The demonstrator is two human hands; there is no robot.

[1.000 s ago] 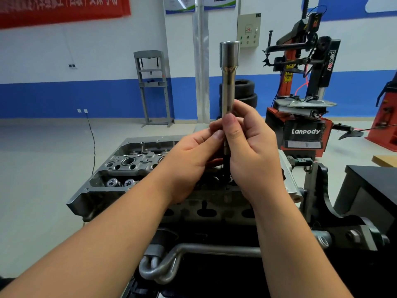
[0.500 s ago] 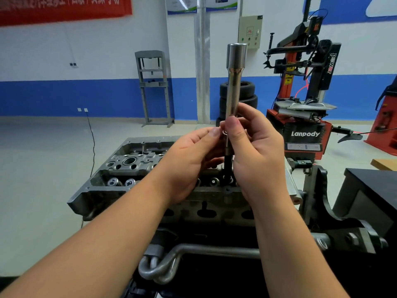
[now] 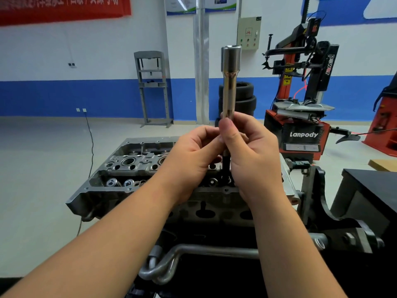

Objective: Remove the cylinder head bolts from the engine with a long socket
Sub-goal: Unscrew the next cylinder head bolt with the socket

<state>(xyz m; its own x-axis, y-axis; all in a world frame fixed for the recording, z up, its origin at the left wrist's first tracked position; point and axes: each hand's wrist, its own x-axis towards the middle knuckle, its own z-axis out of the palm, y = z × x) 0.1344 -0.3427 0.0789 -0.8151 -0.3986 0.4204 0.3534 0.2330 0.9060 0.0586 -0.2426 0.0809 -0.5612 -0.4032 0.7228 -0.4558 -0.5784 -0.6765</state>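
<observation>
Chrome long socket (image 3: 229,82) upright, pinched by both hands above cast cylinder head (image 3: 137,168).

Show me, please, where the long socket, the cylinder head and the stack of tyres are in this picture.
long socket (image 3: 229,82), head view, on its shiny shaft above the fingers.
cylinder head (image 3: 129,162), head view, on its open top at the left.
stack of tyres (image 3: 247,97), head view, on the dark sidewalls right of the socket.

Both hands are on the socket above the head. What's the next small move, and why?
Probably lift straight up: the long socket stands upright, pinched by the left hand and right hand, with a dark bolt shank below, apparently still in the cylinder head.
</observation>
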